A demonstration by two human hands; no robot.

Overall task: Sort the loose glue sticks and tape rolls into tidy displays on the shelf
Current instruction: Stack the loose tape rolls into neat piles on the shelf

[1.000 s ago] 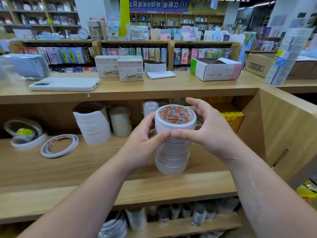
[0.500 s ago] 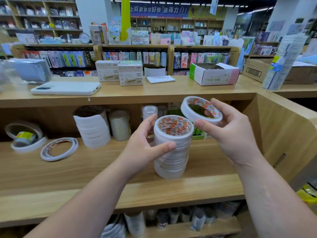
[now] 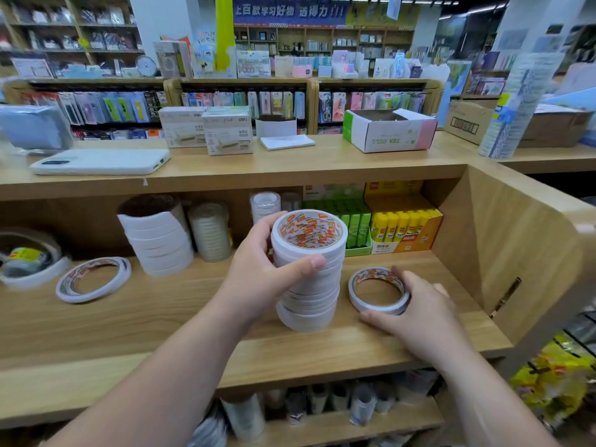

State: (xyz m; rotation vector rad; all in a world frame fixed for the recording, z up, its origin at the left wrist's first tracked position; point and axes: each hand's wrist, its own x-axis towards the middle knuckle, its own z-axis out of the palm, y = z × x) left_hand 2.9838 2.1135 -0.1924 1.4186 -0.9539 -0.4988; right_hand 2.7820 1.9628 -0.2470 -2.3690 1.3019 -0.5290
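Moved: single tape roll (image 3: 379,291) has been brought down from above the stack to the shelf (image 3: 161,321).
Right hand (image 3: 416,312): closed around that roll.
Left hand (image 3: 261,269): wrapped around tape stack (image 3: 308,269), just left of the roll.

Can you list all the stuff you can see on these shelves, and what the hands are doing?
tape stack: one, white, middle shelf centre
single roll: one, white, shelf, right of the stack
flat roll: one, white, shelf left
leaning stack: one, white, back left
clear tape: one stack, back
green glue sticks: one box, back right
yellow glue sticks: one box, far right
phone: one, white, top shelf
open box: one, green, white and pink, top shelf
left hand: grips the tape stack
right hand: holds the single roll
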